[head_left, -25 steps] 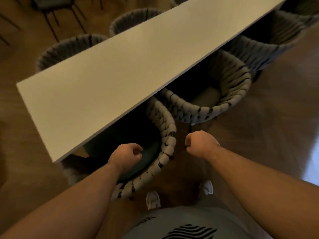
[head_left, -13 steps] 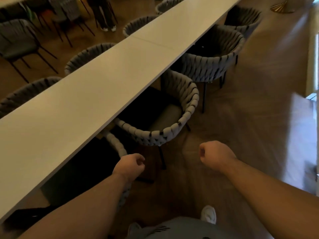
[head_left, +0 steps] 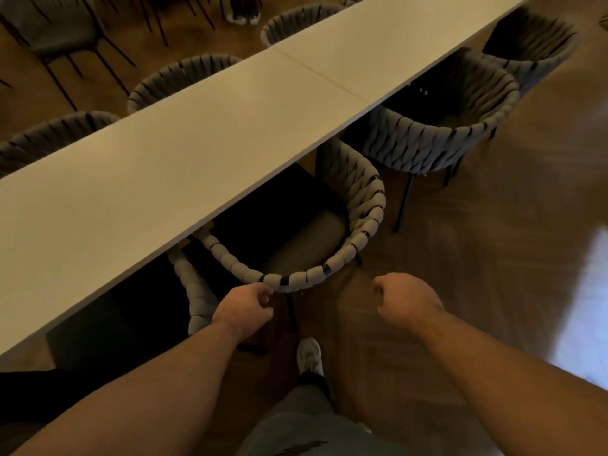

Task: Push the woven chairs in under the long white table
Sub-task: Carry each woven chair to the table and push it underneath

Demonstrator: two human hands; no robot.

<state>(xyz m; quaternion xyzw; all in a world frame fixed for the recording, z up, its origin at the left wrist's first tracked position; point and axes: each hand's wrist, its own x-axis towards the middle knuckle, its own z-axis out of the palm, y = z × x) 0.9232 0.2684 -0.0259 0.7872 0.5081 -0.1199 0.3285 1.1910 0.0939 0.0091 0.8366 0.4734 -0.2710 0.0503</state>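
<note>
Now closer — left hand [head_left: 245, 307] at woven chair [head_left: 361, 239], right hand [head_left: 406, 302] fisted

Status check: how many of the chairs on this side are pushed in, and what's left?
Looks done: the nearest chair sits mostly under the white table, only its back rim showing. In hand: the second chair has its seat exposed; the left hand, fingers curled, is at its back rim, the right hand fisted clear of it. Left: the third chair and fourth chair also stick out.

Seven woven chairs [head_left: 360, 205], one table [head_left: 204, 143]
</note>
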